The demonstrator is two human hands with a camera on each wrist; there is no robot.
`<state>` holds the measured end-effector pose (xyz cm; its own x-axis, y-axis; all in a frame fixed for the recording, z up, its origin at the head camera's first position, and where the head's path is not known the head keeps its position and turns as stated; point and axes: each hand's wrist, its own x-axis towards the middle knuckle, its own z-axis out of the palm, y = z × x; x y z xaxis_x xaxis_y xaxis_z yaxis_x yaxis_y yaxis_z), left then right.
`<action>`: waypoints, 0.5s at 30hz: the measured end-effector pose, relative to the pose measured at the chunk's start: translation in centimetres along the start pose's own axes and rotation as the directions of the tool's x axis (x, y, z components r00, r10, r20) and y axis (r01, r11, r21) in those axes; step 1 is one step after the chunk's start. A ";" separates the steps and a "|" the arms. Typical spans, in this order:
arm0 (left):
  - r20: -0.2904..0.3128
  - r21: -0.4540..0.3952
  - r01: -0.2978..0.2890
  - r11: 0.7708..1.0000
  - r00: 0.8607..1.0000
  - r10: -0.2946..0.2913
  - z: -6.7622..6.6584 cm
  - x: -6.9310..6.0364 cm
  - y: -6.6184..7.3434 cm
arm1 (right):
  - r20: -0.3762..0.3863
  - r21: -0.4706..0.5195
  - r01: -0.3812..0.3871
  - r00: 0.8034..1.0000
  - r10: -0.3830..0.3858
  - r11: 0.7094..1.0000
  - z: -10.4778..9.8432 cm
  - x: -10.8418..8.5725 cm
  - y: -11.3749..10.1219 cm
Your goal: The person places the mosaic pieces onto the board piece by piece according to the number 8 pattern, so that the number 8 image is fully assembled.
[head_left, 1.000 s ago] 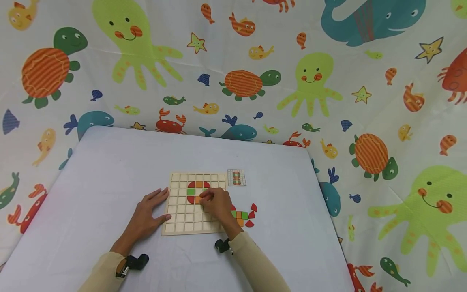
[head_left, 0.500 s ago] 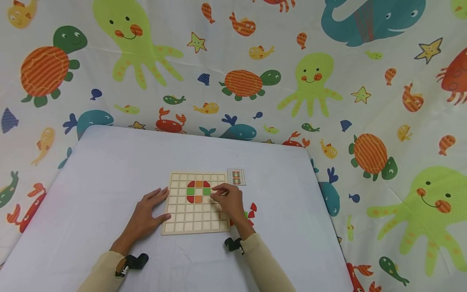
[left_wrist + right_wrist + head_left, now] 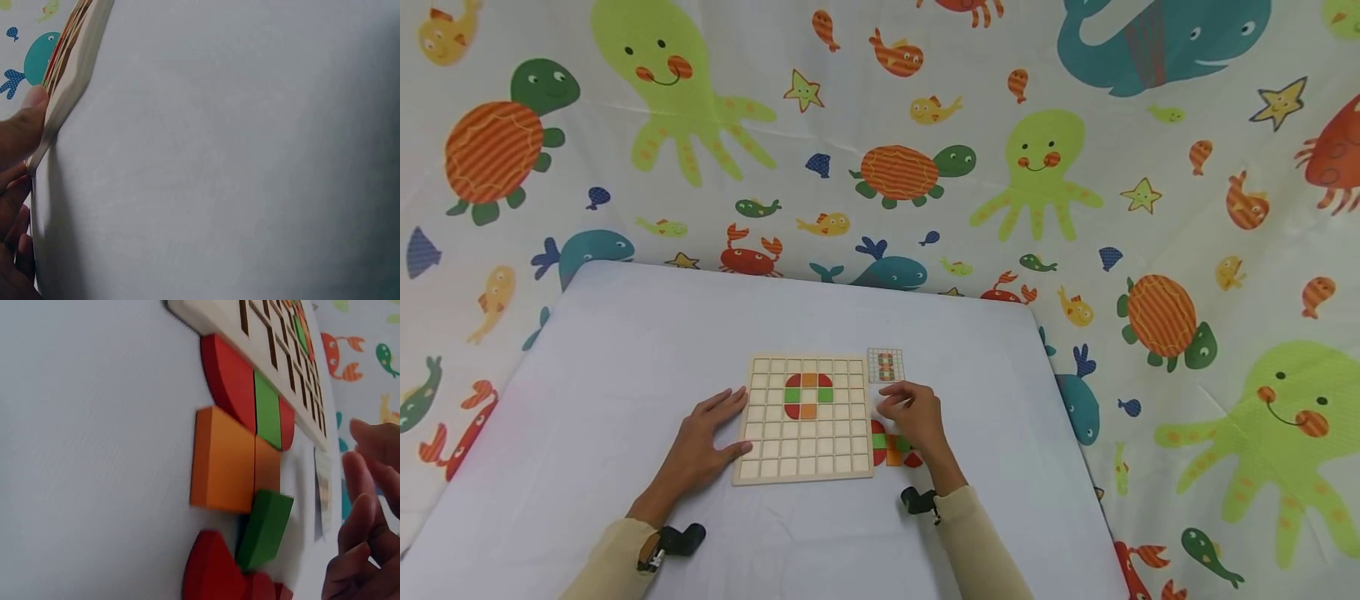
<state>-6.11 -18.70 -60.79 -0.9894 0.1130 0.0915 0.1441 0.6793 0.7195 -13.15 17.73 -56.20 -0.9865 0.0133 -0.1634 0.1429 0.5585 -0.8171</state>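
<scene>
A wooden grid board (image 3: 767,450) lies on the table, with red (image 3: 792,411), orange (image 3: 809,380) and green (image 3: 825,395) pieces set in several of its upper cells. My left hand (image 3: 702,442) rests against its left edge, fingers and thumb apart; in the left wrist view the thumb (image 3: 28,122) touches the rim. My right hand (image 3: 917,417) hovers right of the board, fingers loosely bent, nothing visible between them. Under and beside it sit loose blocks: an orange block (image 3: 228,465), a green block (image 3: 267,528) and rounded red blocks (image 3: 228,381). The hand hides some of them in the head view.
A small printed card (image 3: 886,365) with a gridded colour pattern lies by the board's upper right corner. White cloth (image 3: 662,333) covers the table. Behind it hangs a curtain (image 3: 850,83) with sea animals.
My right hand has moved right, off the board to above the loose blocks, uncovering the right-hand green piece and the board's right side. The left hand stays at the board's edge.
</scene>
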 end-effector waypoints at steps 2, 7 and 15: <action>0.004 -0.001 0.001 1.000 1.000 -0.001 -0.1 0.0 0.0 | 0.026 -0.014 -0.021 0.999 0.022 1.000 -0.3 -0.1 0.2; 0.010 -0.006 -0.002 1.000 1.000 0.002 -0.2 0.0 -0.1 | 0.085 -0.077 -0.029 0.996 0.035 0.997 -0.4 -0.5 0.6; 0.008 -0.009 -0.009 1.000 1.000 0.009 -0.2 -0.1 -0.1 | 0.106 -0.175 -0.036 0.993 0.055 0.984 0.7 -1.3 0.3</action>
<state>-6.04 -18.93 -60.69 -0.9879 0.1251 0.0922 0.1527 0.6719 0.7247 -11.79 17.33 -56.65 -0.9629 -0.0442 -0.2662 0.1620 0.6944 -0.7011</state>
